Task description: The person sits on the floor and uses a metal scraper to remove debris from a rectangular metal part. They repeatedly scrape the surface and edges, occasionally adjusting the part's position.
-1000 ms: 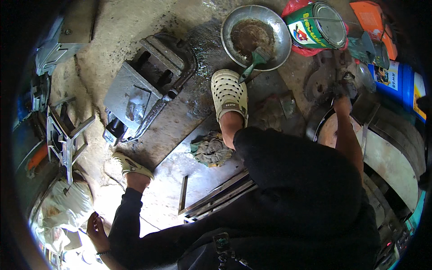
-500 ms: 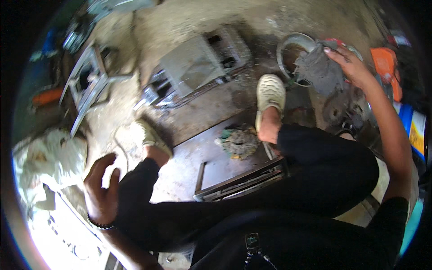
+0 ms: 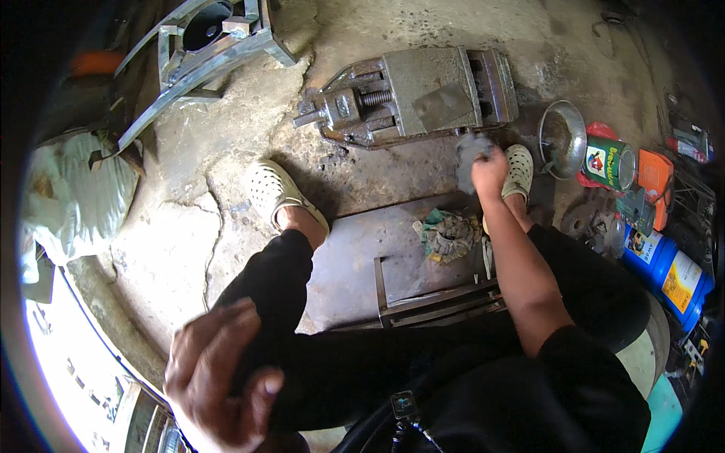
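My right hand [image 3: 492, 172] is closed around a grey, wet-looking rag [image 3: 469, 155], just in front of the near edge of a large machine vise [image 3: 411, 72]. Whether the rag touches the vise, I cannot tell. The vise lies flat on the floor, dark and wet or oily, with its screw toward the left and a thin plate [image 3: 442, 107] on its top. My left hand [image 3: 219, 374] hovers over my left leg with fingers loosely bent and apart, holding nothing.
A metal bowl [image 3: 563, 140] stands right of the vise, beside a green can [image 3: 608, 162], an orange case [image 3: 655, 185] and a blue bucket [image 3: 664, 275]. A crumpled cloth [image 3: 447, 235] lies on a metal sheet [image 3: 347, 264]. At left are a steel frame [image 3: 200, 72] and a white plastic sack [image 3: 79, 196].
My right hand has swung left with the rag, from over the bowl to the vise's near edge. My left hand appears lower and closer. The whole view has shifted.
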`<move>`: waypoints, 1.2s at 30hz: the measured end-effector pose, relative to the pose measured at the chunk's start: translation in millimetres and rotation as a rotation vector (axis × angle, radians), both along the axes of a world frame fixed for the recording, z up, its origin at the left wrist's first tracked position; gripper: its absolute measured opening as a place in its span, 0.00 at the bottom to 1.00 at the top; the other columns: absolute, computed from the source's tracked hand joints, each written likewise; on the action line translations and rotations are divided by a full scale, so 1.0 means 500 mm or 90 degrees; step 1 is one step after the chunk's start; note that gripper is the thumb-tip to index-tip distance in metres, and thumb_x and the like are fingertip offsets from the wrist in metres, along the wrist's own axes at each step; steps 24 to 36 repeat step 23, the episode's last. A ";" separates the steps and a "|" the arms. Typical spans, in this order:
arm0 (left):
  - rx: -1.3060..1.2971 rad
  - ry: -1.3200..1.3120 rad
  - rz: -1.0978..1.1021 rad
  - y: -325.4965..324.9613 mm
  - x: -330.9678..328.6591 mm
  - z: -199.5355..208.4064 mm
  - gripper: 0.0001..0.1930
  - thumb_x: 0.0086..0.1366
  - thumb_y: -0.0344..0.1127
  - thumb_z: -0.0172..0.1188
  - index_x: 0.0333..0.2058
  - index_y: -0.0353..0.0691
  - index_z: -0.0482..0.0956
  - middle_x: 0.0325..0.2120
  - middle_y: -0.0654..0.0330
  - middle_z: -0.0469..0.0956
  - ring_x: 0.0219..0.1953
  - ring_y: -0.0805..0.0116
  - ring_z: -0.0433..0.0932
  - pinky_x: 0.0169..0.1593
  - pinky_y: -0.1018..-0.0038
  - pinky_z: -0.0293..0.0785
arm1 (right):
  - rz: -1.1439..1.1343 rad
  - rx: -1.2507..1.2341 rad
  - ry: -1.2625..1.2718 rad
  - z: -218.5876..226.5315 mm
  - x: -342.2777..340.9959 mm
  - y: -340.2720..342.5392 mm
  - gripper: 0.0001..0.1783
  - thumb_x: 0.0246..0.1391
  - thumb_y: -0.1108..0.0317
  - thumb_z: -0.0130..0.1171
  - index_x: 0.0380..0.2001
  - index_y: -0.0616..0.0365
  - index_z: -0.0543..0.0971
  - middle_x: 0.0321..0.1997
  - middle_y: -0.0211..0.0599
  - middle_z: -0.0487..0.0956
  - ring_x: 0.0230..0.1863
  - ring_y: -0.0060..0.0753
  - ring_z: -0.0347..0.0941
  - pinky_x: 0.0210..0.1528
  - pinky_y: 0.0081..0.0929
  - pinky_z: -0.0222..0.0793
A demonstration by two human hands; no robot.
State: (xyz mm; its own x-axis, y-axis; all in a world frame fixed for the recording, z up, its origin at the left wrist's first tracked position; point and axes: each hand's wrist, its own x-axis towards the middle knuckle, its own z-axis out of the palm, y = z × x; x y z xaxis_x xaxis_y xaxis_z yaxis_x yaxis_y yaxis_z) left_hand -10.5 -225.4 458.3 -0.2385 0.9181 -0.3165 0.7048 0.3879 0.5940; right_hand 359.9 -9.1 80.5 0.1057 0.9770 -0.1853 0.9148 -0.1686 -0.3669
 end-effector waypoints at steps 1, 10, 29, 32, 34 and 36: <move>0.014 0.009 -0.018 -0.009 -0.006 -0.005 0.33 0.66 0.63 0.55 0.49 0.32 0.77 0.42 0.39 0.79 0.44 0.45 0.81 0.49 0.56 0.75 | -0.071 0.057 0.094 -0.023 0.017 0.013 0.16 0.50 0.73 0.57 0.43 0.67 0.77 0.48 0.60 0.77 0.47 0.62 0.75 0.44 0.47 0.72; 0.055 -0.098 -0.089 -0.026 -0.046 -0.017 0.24 0.69 0.49 0.59 0.53 0.35 0.75 0.44 0.46 0.81 0.45 0.48 0.81 0.49 0.57 0.79 | 0.059 0.035 -0.231 -0.135 -0.144 -0.034 0.20 0.50 0.71 0.59 0.49 0.56 0.79 0.64 0.47 0.66 0.63 0.58 0.62 0.60 0.56 0.62; -0.005 -0.129 -0.089 -0.065 -0.045 0.000 0.29 0.68 0.60 0.55 0.58 0.46 0.69 0.49 0.43 0.76 0.45 0.48 0.79 0.48 0.53 0.77 | -0.062 -0.266 -0.134 -0.143 -0.339 -0.099 0.30 0.47 0.51 0.66 0.49 0.59 0.74 0.61 0.46 0.73 0.59 0.47 0.73 0.59 0.45 0.70; -0.005 -0.129 -0.089 -0.065 -0.045 0.000 0.29 0.68 0.60 0.55 0.58 0.46 0.69 0.49 0.43 0.76 0.45 0.48 0.79 0.48 0.53 0.77 | -0.062 -0.266 -0.134 -0.143 -0.339 -0.099 0.30 0.47 0.51 0.66 0.49 0.59 0.74 0.61 0.46 0.73 0.59 0.47 0.73 0.59 0.45 0.70; -0.005 -0.129 -0.089 -0.065 -0.045 0.000 0.29 0.68 0.60 0.55 0.58 0.46 0.69 0.49 0.43 0.76 0.45 0.48 0.79 0.48 0.53 0.77 | -0.062 -0.266 -0.134 -0.143 -0.339 -0.099 0.30 0.47 0.51 0.66 0.49 0.59 0.74 0.61 0.46 0.73 0.59 0.47 0.73 0.59 0.45 0.70; -0.005 -0.129 -0.089 -0.065 -0.045 0.000 0.29 0.68 0.60 0.55 0.58 0.46 0.69 0.49 0.43 0.76 0.45 0.48 0.79 0.48 0.53 0.77 | -0.062 -0.266 -0.134 -0.143 -0.339 -0.099 0.30 0.47 0.51 0.66 0.49 0.59 0.74 0.61 0.46 0.73 0.59 0.47 0.73 0.59 0.45 0.70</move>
